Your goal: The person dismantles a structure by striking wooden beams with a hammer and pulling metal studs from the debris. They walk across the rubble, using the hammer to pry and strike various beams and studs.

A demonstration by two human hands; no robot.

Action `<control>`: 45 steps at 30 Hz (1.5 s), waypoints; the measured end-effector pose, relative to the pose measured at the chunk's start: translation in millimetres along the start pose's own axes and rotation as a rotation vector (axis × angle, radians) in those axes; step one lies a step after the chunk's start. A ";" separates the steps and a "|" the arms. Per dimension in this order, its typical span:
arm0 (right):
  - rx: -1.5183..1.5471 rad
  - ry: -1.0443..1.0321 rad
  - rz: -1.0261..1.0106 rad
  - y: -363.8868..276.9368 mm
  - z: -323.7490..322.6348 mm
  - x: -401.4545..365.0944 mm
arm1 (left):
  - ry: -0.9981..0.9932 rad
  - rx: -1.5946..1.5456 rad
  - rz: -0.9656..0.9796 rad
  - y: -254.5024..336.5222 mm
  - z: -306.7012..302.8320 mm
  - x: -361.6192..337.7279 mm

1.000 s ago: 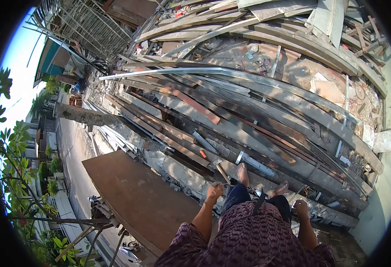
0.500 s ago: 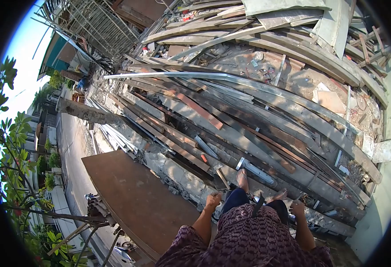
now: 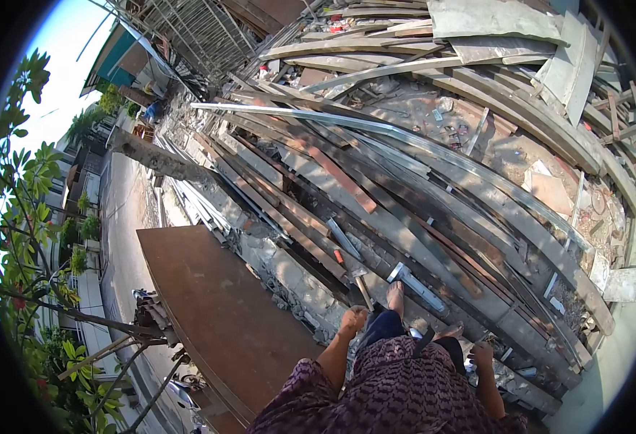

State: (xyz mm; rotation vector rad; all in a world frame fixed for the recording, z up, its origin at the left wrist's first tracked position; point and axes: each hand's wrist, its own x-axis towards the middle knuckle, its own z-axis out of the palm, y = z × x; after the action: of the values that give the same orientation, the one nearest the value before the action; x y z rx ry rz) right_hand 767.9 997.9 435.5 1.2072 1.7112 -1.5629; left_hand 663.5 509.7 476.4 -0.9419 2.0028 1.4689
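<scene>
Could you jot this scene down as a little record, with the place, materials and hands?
Place: outdoors, sunlit, beside a road
Materials: jumbled wooden planks, a long silvery bar across them
Left side: large brown panel
Left hand: near a wooden-handled tool; grip unclear
Right hand: low beside the body; grip unclear
Feet: seemingly bare

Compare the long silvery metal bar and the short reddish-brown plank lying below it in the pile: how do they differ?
The metal bar is silvery and shiny, while the reddish-brown plank is dull. The metal bar is far longer than the reddish-brown plank. The metal bar shows a bend partway along, though the lens curves things too; the reddish-brown plank looks nearly straight. Both lie across other pieces in the pile.
</scene>
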 end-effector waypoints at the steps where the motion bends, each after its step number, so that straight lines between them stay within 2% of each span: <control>1: 0.023 -0.015 -0.021 -4.2 1.2 -0.2 | 0.009 0.019 0.034 -2.6 1.3 2.4; 5: 0.034 -0.028 -0.044 -15.0 1.8 1.6 | 0.049 -0.057 0.057 -10.2 5.7 3.2; 11: 0.004 -0.022 -0.047 -12.8 -3.1 10.4 | 0.037 0.021 -0.014 -24.3 2.1 5.7; 16: 0.000 0.009 -0.050 -18.5 0.1 2.7 | -0.012 -0.105 -0.054 -49.1 -1.8 15.7; 22: -0.043 0.044 -0.063 -26.0 2.6 -15.2 | -0.064 -0.157 -0.153 -11.6 -0.8 -1.0; 24: -0.044 0.055 -0.083 -18.5 1.0 -9.4 | -0.015 -0.151 -0.155 3.7 1.5 -10.6; 27: -0.143 0.123 -0.095 8.9 0.9 5.6 | -0.058 -0.155 -0.168 8.4 2.2 -12.6; 29: -0.319 0.184 -0.256 34.4 -1.6 22.5 | -0.069 -0.174 -0.188 4.9 2.6 -9.2; 31: -0.304 0.215 -0.247 46.8 -1.4 20.7 | -0.084 -0.146 -0.194 -1.7 2.7 -4.9; 33: -0.408 0.232 -0.297 31.9 1.8 4.6 | -0.086 -0.135 -0.218 -3.3 3.1 -2.4; 36: -0.401 0.243 -0.276 17.9 4.9 -13.1 | -0.104 -0.120 -0.177 -12.2 -0.2 3.1; 45: -0.414 0.261 -0.233 12.8 6.3 -22.3 | -0.105 -0.062 -0.165 16.0 8.4 -0.3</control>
State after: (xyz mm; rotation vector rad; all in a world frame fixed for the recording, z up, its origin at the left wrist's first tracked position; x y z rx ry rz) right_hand 788.2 985.2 446.7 1.0594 2.2757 -1.1202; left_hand 651.3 520.8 483.9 -1.0082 1.7701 1.4648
